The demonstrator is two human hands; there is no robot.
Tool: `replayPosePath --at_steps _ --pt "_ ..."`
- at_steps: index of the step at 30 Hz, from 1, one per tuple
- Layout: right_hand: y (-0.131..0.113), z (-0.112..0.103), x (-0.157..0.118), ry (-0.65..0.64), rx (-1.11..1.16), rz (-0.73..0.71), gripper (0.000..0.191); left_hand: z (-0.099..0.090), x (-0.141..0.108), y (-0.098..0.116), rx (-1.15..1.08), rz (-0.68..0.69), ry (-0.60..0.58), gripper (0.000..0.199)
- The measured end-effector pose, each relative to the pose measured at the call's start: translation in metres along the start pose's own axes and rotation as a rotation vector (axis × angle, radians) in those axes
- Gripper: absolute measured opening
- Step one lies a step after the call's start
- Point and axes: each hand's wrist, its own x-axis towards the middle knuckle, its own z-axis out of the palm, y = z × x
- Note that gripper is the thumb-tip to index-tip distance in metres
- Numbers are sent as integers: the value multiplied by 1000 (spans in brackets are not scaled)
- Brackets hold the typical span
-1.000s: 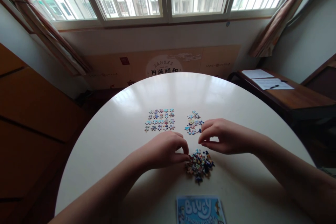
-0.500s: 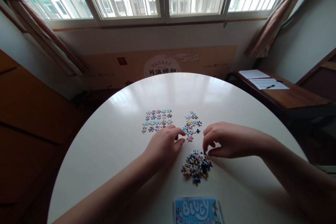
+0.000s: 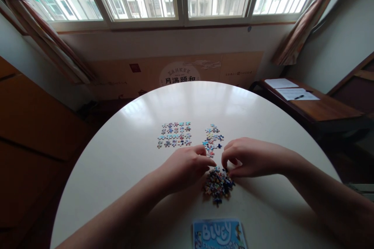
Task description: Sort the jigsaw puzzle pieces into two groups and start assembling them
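A heap of small jigsaw pieces [image 3: 218, 187] lies on the white table in front of me. My left hand [image 3: 189, 163] reaches to its upper left side, index finger stretched out to the top of the heap; the thumb is partly hidden. At the upper right edge of the heap is my right hand [image 3: 244, 157], fingers curled and thumb drawn in towards the index finger. Whatever may be between those fingertips is too small to make out. Beyond the hands, a looser group of jigsaw pieces [image 3: 213, 138] lies spread out. Left of it, more jigsaw pieces [image 3: 174, 135] form neat rows.
A blue "Bluey" box or card [image 3: 219, 235] lies near me, below the heap. The round white table [image 3: 117, 171] has its far edge by the window wall. On the right, a brown side table [image 3: 330, 111] bears papers [image 3: 296, 93] and a pen.
My left hand has moved down and slightly right, from beside the loose group to the top of the heap. The right hand has shifted slightly left at the heap's edge.
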Motion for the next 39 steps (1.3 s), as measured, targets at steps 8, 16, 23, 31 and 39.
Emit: replayPosePath --at_steps 8,16,23,31,39 --pt "-9 -1 -1 -21 -48 40 10 2 1 -3 12 19 -31 22" --pt "-3 -3 1 -77 59 44 7 -1 -1 -5 35 3 -20 21" --pt "0 -11 -3 45 250 -76 4 -11 -3 -1 49 71 6 17" --pt "-7 13 11 223 364 -101 2 -14 -3 11 -125 6 90 11" --pt "-9 19 17 393 356 -127 11 -14 -1 11 -152 -31 171 9"
